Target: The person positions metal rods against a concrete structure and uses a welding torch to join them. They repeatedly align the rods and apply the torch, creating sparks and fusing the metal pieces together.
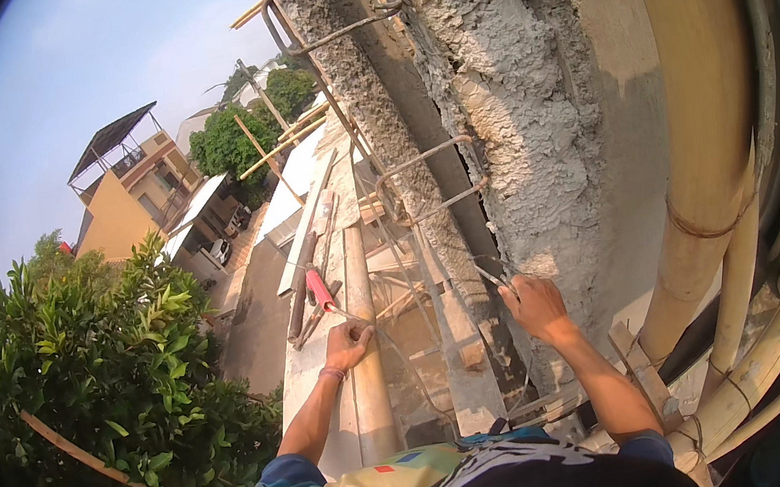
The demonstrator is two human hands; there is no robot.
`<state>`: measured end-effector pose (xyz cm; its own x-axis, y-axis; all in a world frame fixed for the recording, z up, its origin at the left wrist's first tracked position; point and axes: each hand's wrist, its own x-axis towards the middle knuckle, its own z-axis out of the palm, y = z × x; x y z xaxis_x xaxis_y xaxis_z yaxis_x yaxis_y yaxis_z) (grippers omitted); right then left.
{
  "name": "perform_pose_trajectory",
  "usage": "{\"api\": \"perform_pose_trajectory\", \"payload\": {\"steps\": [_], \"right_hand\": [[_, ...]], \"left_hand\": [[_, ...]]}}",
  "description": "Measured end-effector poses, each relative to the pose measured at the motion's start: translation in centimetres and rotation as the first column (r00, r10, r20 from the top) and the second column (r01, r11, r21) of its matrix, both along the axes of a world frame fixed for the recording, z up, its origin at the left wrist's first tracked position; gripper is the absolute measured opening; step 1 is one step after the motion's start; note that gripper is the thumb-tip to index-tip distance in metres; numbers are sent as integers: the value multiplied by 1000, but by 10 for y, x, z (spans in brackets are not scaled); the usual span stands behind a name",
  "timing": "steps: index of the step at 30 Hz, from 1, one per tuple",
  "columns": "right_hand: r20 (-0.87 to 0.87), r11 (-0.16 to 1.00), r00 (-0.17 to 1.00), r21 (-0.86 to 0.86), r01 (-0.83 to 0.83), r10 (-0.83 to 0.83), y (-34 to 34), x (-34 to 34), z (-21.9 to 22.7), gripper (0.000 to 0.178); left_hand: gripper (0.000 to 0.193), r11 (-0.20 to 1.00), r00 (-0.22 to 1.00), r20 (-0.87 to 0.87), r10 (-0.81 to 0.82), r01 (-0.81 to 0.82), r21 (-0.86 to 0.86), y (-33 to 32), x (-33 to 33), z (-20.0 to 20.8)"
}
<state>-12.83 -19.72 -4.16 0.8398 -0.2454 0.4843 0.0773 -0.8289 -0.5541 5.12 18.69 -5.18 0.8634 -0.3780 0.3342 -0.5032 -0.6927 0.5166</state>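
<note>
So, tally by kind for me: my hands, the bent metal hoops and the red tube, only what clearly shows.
Hands, left and right: 2
Metal hoops, upper and lower: 2
Red tube: 1
Total: 5

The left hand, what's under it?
Under the left hand, you can see parts of a pale board and a bamboo pole. Whatever the hand itself covers can't be seen.

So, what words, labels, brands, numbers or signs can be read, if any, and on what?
None can be read.
White clothing print: too unclear to tell if lettered.
Red tube-like thing near the left hand: no legible marking.
Distant house: too small to tell.
</note>
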Motion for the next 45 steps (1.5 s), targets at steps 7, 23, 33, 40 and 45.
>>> {"api": "perform_pose_trajectory", "payload": {"steps": [7,23,33,40,45], "right_hand": [[26,998,1000,-59,13,-11,4,1,-4,34],[-102,991,991,107,-76,87,13,-7,20,35],[117,888,889,77,-452,443,35,-6,17,33],[114,923,922,70,-379,370,22,-3,7,38],[178,905,909,138,-402,377,21,-2,3,37]], "left_hand": [[24,1000,1000,5,9,-9,7,2,6,-4],[20,1000,1000,-6,-6,6,-13,1,7,-5],[31,987,1000,-5,24,-23,158,-1,-2,4],[30,989,1000,-29,2,2,148,-5,-9,13],[32,996,999,-52,0,5,90,-4,-10,10]]}}
